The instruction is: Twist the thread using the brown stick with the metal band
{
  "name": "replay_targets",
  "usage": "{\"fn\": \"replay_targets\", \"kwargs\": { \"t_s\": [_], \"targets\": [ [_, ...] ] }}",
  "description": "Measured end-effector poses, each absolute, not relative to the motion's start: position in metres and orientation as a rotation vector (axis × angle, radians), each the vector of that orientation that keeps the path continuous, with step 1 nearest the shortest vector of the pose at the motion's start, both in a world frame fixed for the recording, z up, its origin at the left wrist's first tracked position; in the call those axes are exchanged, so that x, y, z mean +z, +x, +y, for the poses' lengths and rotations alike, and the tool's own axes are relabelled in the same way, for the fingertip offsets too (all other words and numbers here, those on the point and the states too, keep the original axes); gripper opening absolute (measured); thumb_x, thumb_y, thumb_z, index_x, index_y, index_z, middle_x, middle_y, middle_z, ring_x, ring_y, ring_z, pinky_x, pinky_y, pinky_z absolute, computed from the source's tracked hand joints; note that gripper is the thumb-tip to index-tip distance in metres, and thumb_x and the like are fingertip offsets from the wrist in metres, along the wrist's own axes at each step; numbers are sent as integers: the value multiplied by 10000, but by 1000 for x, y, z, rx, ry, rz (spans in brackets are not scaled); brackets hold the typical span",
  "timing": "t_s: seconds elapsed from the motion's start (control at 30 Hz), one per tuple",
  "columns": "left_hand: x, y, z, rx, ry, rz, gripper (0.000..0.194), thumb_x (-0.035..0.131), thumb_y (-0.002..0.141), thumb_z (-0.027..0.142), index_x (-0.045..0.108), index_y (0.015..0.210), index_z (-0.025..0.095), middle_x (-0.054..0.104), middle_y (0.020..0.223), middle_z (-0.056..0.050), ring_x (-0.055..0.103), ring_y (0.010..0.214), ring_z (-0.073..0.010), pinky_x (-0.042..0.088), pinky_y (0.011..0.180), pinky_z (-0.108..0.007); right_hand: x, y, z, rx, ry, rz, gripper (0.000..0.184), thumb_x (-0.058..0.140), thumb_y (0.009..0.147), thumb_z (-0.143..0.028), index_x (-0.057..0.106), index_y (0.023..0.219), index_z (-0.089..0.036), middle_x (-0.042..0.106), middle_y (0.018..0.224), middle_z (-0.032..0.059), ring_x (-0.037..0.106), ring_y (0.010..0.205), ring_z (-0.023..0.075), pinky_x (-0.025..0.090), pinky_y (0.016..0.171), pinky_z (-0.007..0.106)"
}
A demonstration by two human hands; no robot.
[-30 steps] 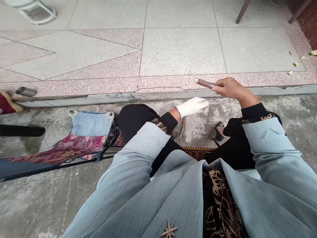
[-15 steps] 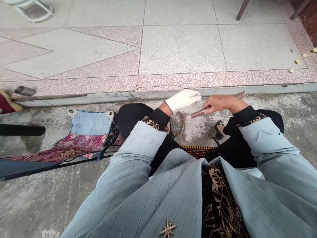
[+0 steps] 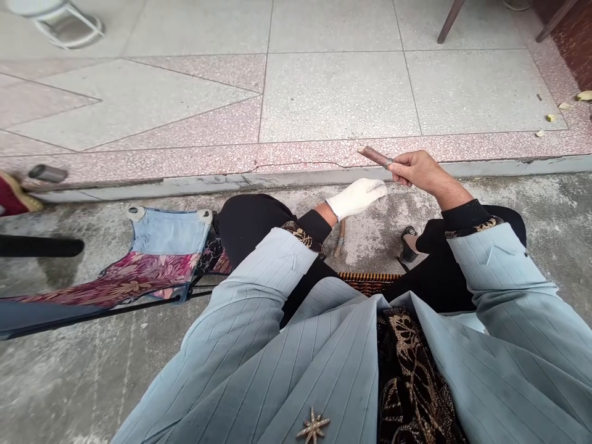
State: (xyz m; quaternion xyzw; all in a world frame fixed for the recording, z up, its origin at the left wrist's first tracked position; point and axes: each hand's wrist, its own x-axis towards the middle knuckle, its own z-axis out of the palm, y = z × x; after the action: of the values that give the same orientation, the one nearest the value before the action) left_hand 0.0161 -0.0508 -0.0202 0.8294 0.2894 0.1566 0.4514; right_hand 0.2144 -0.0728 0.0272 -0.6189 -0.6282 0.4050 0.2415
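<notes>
My right hand is bare and closed around a short brown stick. The stick points up and left over the step edge, with a pale tip and a band like wound wire beside my fingers. My left hand, in a white knitted glove, sits lower and to the left, apart from the stick. Its fingers are pressed together and curled down; whatever they hold, if anything, is hidden. Below the glove a second brown stick shows on the ground between my feet, its upper part covered by the hand.
A raised tiled step runs across the front. To the left are a folding chair with floral fabric, a metal cylinder and another person's red shoe. A white stool stands at the far left. My black shoe shows below.
My right hand has risen and swung the stick from pointing down-left to pointing up-left. My gloved left hand has moved right and slightly down, covering the upper part of the stick on the ground.
</notes>
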Motion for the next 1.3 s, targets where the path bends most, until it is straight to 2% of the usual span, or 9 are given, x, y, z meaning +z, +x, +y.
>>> {"fn": "replay_targets", "kwargs": {
  "t_s": [0.23, 0.5, 0.63, 0.73, 0.8, 0.93, 1.03, 1.17, 1.3],
  "targets": [
    [-29, 17, -48, 216, 2171, 780, 419, 381, 987, 440, 582, 750, 159, 609, 732, -29, 538, 687, -157, 355, 666, -288, 14, 216, -66, 819, -1885, -1971, 484, 579, 879, -623, 638, 721, -169, 561, 606, 31, 487, 615, 149, 306, 612, 317],
    [-38, 15, -46, 7, 2419, 842, 437, 343, 999, 462, 652, 872, 181, 667, 839, -73, 570, 737, -198, 313, 645, -302, 2, 227, -57, 556, -2119, -2218, 339, 593, 907, -463, 724, 836, -159, 659, 753, 105, 587, 757, 224, 329, 671, 335],
    [-34, 10, -42, -65, 2489, 779, 344, 430, 962, 421, 678, 877, 198, 668, 832, -62, 570, 717, -190, 295, 631, -298, -1, 219, -60, 1044, -2128, -2545, 260, 644, 882, -401, 742, 823, -168, 675, 732, 89, 568, 672, 187, 346, 623, 321],
    [-27, 5, -41, -8, 2336, 582, 295, 490, 934, 398, 668, 837, 185, 648, 781, -35, 550, 695, -159, 345, 657, -276, 10, 220, -68, 1869, -1642, -2600, 314, 660, 870, -476, 725, 797, -177, 610, 615, 16, 501, 563, 131, 356, 577, 287],
    [-22, 2, -42, 59, 2121, 485, 296, 499, 936, 405, 651, 843, 169, 637, 770, -23, 525, 663, -129, 379, 663, -258, 25, 228, -74, 2170, -1246, -2402, 366, 687, 842, -541, 717, 821, -177, 594, 622, -9, 488, 557, 110, 370, 570, 265],
    [-14, 2, -48, 219, 1768, 533, 356, 397, 988, 417, 620, 880, 161, 605, 735, -9, 441, 563, -87, 374, 594, -238, 52, 247, -82, 1709, -1257, -1752, 400, 709, 829, -561, 689, 842, -162, 621, 713, 11, 471, 570, 88, 367, 545, 244],
    [-14, 7, -52, 228, 1861, 538, 368, 403, 982, 405, 615, 813, 156, 603, 742, -15, 466, 597, -97, 370, 607, -242, 52, 251, -81, 1400, -1343, -1469, 445, 690, 825, -615, 644, 838, -172, 584, 667, 10, 442, 532, 92, 356, 510, 254],
    [-19, 14, -56, 178, 2110, 502, 381, 414, 969, 415, 628, 787, 158, 607, 740, -17, 517, 665, -132, 372, 666, -264, 31, 245, -67, 1170, -1641, -1460, 514, 644, 828, -685, 610, 779, -175, 576, 628, 26, 457, 517, 108, 377, 526, 278],
    [-23, 14, -54, 144, 2219, 508, 397, 397, 976, 440, 629, 811, 165, 616, 751, -21, 525, 675, -146, 357, 676, -275, 15, 238, -55, 858, -2076, -1782, 411, 648, 876, -549, 681, 762, -156, 611, 640, 51, 519, 587, 147, 378, 616, 312]
  ]
}}
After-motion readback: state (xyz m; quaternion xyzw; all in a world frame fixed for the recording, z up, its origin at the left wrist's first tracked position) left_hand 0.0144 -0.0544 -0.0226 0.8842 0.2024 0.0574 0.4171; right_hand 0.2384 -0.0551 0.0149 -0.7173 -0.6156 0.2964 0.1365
